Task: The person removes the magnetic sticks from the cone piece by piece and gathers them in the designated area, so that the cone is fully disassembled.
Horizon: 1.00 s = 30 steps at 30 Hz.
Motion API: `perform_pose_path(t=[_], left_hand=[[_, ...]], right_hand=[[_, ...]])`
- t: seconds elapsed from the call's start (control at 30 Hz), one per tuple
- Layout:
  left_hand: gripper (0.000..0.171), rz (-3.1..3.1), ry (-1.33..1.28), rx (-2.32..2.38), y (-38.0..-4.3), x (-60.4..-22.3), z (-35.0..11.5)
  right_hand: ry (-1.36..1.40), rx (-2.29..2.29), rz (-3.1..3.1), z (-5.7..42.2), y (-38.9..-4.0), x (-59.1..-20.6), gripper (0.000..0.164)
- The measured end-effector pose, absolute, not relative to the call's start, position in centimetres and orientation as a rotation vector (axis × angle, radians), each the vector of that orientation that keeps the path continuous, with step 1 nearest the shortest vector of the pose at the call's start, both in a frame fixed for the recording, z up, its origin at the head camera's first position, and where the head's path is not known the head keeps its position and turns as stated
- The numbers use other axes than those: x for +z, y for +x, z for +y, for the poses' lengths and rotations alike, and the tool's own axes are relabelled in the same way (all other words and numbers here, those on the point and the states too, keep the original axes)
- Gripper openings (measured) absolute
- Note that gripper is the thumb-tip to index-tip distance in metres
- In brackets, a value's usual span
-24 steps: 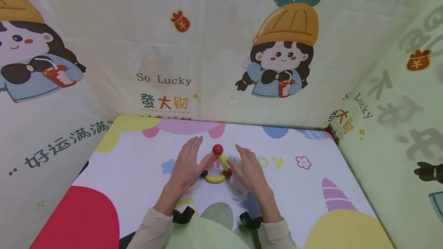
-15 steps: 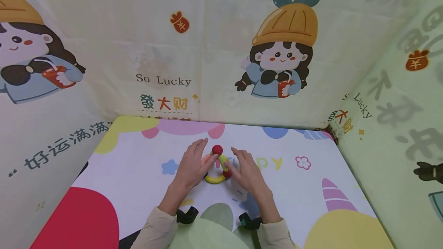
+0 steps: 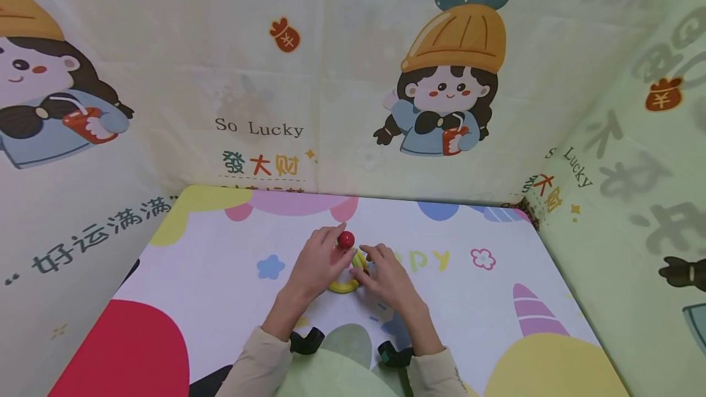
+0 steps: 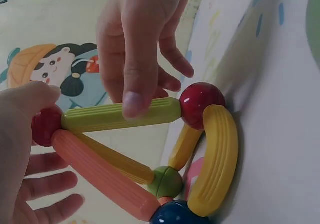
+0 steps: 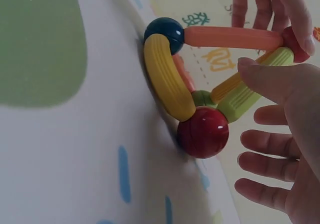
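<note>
A frame of ribbed sticks and glossy balls, like a magnetic building toy, stands on the mat between the hands. My left hand holds the red ball at its top, thumb and forefinger around it. The right hand pinches a light green stick, its thumb on the near face; the contact behind is partly hidden. That stick runs down to a lower red ball. An orange stick leads to a blue ball. A curved yellow piece joins the blue and lower red balls. Behind is a green ball.
The printed mat covers the table. A cloth with cartoon figures hangs behind and at both sides. Each wrist carries a black mount.
Both hands have come closer together onto the toy. The left fingers have closed around the top red ball, and the right thumb and forefinger have closed on the green stick. The toy stays in place.
</note>
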<state>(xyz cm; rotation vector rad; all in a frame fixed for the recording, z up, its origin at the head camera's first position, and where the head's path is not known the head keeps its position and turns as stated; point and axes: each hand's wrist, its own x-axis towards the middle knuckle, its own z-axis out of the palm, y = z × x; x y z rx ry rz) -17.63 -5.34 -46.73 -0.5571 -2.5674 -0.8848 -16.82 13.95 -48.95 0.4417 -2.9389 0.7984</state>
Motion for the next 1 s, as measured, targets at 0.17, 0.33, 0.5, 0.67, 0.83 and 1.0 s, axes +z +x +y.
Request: perform_pose_path(t=[0.17, 0.33, 0.5, 0.67, 0.83, 1.0], left_hand=[[0.061, -2.523, -0.59, -0.851, -17.6, -46.9, -5.2], [0.058, -2.498, -0.598, -0.835, -17.4, -46.8, -5.2], [0.053, -2.481, -0.627, -0.838, -17.5, -46.8, -5.3], [0.051, -2.453, -0.658, -0.865, -17.3, -46.6, -5.5], [0.053, -2.453, -0.65, -0.957, -17.2, -46.6, -5.5], [0.054, -2.44, -0.655, -0.985, -17.3, -46.8, -5.3]], right_hand=[[0.484, 0.787, -2.941, 13.8, -17.0, -49.5, 0.056], [0.541, 0.759, -2.934, 13.7, -17.2, -50.0, 0.039], [0.555, 0.768, -2.936, 13.5, -17.3, -50.2, 0.029], [0.588, 0.773, -2.932, 13.5, -17.4, -50.2, 0.024], [0.633, 0.804, -2.92, 13.4, -17.4, -50.2, 0.02], [0.649, 0.814, -2.908, 13.4, -17.3, -50.3, 0.019]])
